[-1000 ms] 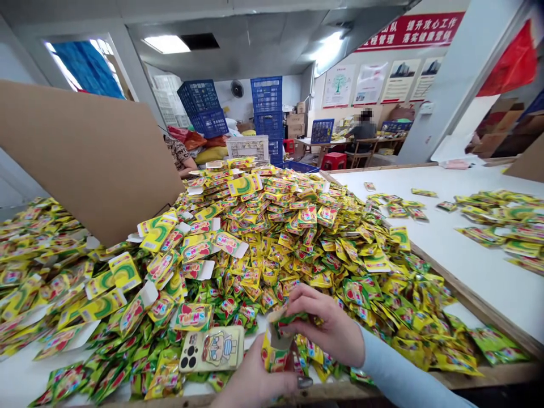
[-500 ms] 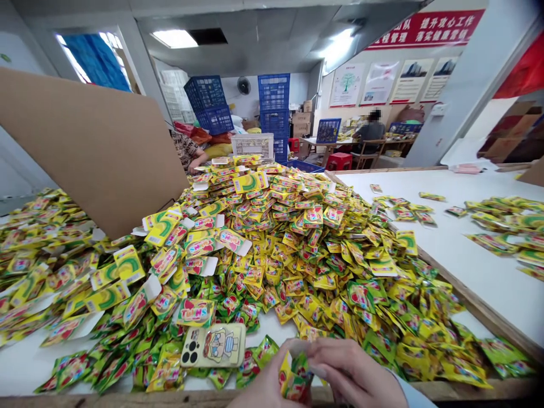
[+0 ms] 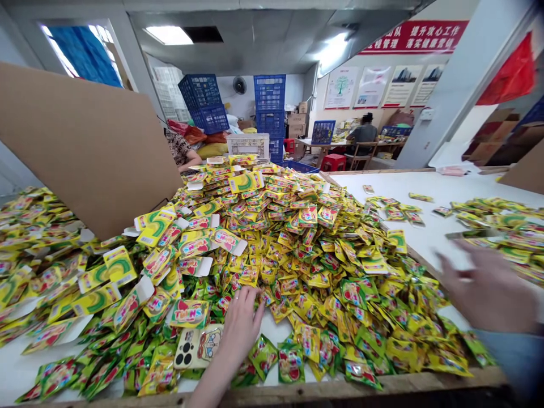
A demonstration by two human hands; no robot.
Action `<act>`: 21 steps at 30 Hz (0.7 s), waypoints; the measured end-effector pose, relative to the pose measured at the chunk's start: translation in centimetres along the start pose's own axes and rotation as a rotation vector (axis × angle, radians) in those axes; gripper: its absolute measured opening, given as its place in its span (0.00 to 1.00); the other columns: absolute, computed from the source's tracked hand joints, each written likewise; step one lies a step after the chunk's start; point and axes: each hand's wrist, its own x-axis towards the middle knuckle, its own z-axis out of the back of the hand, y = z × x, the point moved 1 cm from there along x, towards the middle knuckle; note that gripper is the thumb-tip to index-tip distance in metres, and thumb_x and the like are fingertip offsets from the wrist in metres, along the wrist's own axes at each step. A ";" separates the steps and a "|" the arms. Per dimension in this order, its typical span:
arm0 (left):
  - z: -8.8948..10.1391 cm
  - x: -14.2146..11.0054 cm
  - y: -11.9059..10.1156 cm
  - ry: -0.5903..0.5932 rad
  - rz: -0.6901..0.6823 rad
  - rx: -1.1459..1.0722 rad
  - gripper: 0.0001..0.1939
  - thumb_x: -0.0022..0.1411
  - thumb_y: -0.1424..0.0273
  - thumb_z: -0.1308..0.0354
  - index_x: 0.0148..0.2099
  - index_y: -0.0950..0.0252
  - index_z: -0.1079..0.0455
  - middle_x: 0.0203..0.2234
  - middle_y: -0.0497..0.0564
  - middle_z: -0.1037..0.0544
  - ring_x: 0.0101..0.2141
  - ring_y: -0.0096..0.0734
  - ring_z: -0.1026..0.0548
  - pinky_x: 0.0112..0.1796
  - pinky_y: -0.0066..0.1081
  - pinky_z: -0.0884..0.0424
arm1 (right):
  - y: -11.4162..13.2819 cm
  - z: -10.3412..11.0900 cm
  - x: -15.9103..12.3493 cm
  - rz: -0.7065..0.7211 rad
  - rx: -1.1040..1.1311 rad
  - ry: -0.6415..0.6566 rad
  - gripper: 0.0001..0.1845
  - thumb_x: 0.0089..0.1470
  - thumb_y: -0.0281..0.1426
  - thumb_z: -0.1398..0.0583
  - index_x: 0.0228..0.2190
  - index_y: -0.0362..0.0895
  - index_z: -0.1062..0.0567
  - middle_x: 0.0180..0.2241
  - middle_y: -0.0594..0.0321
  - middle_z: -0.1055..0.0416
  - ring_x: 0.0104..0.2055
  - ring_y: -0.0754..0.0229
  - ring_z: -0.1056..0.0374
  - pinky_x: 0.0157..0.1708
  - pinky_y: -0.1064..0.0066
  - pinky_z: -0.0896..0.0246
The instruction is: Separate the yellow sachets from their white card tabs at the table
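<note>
Foil sachets [image 3: 297, 255] in yellow and green lay in a large heap across the middle of the white-topped bench [image 3: 446, 192], reaching almost to its near wooden edge [image 3: 272, 394]. In the head view, the person's left hand [image 3: 240, 323] rested at the near foot of the heap, with the fingers [image 3: 250, 297] spread and laid on the sachets, pinching nothing. A smartphone [image 3: 198, 348] in a cartoon-printed case lay just beside that hand, on loose sachets. The right hand [image 3: 488, 286] was blurred above the right side of the bench; its fingers appeared spread, but the blur did not show whether they held anything.

Regarding progress, the bulk of the sachets lay in the main heap. A smaller spread of sachets [image 3: 497, 226] lay near the right edge of the frame, and a loose scatter [image 3: 395, 212] lay between it and the heap. A cardboard sheet [image 3: 80, 147] stood tilted against the heap's far left side. Past the far edge of the bench stood stacks of blue plastic crates [image 3: 267, 93], and a co-worker [image 3: 363, 133] sat at a table.
</note>
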 end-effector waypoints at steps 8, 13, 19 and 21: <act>-3.3 3.1 -1.2 -0.049 0.032 -0.135 0.04 0.55 0.70 0.46 0.34 0.64 0.33 0.30 0.53 0.28 0.36 0.43 0.29 0.40 0.42 0.35 | 15.4 -12.7 -7.5 0.359 0.442 0.618 0.13 0.43 0.25 0.36 0.34 0.45 0.26 0.38 0.54 0.30 0.41 0.51 0.36 0.38 0.64 0.38; -2.8 1.2 1.4 -0.041 0.127 -0.477 0.07 0.58 0.64 0.49 0.34 0.62 0.36 0.22 0.46 0.28 0.26 0.32 0.27 0.30 0.30 0.31 | 14.3 -11.4 -7.9 0.229 0.661 0.746 0.03 0.50 0.25 0.42 0.30 0.42 0.27 0.35 0.56 0.31 0.39 0.54 0.35 0.37 0.64 0.38; -2.4 -1.4 1.0 0.008 0.193 -0.827 0.15 0.56 0.63 0.46 0.44 0.64 0.37 0.33 0.52 0.22 0.37 0.34 0.23 0.41 0.33 0.29 | 15.8 -9.0 -9.5 0.074 0.943 0.908 0.09 0.50 0.36 0.40 0.24 0.43 0.27 0.38 0.59 0.31 0.40 0.57 0.34 0.26 0.76 0.39; -1.9 -2.5 0.6 0.054 0.185 -0.894 0.15 0.55 0.64 0.44 0.45 0.64 0.35 0.40 0.55 0.23 0.42 0.35 0.25 0.45 0.34 0.31 | 16.5 -8.9 -9.9 0.018 0.977 0.940 0.11 0.48 0.35 0.39 0.20 0.43 0.31 0.25 0.64 0.33 0.29 0.62 0.36 0.22 0.77 0.43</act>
